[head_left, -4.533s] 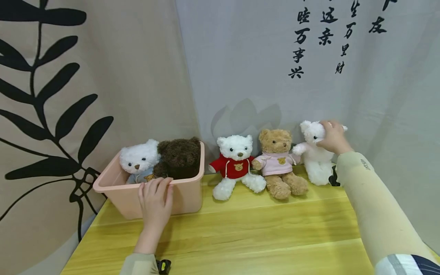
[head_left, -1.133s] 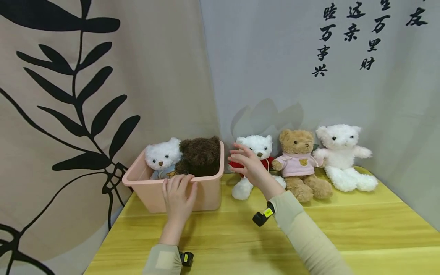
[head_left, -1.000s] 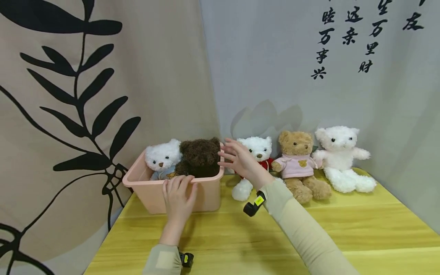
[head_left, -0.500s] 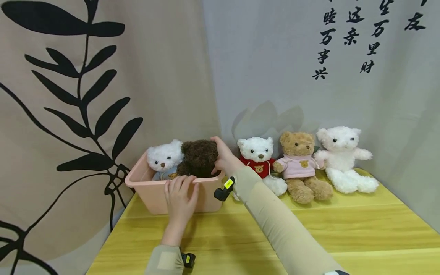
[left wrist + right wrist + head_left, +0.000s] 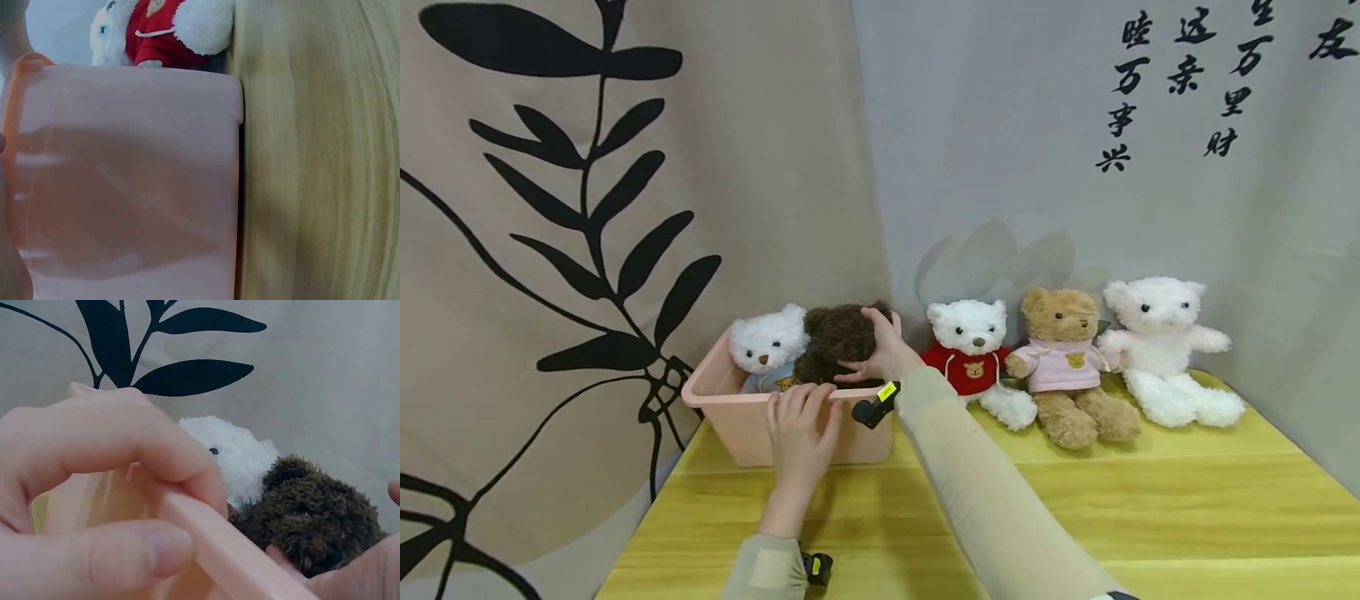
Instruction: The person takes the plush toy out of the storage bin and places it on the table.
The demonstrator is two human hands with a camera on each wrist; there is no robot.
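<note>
Pink bin (image 5: 737, 429) stands on the table (image 5: 1180, 508). L hand (image 5: 799, 433) is at bin's front rim, grip closed on it: fingers over the edge, thumb on outer side. R hand (image 5: 891, 350) comes over bin's R end, grip round the dk brown bear (image 5: 838, 337). That bear is in bin's R half, head above rim. White bear in blue top (image 5: 766, 337) is in bin's L half, touching it. Just R of bin: white bear in red hoodie (image 5: 967, 329), partly behind the sleeve (image 5: 992, 483). Farther R of bin: tan bear in pink top (image 5: 1060, 365). Farthest R of bin: undressed white bear (image 5: 1161, 342). Behind bin: curtain (image 5: 790, 167) w/ blk leaf print.
</note>
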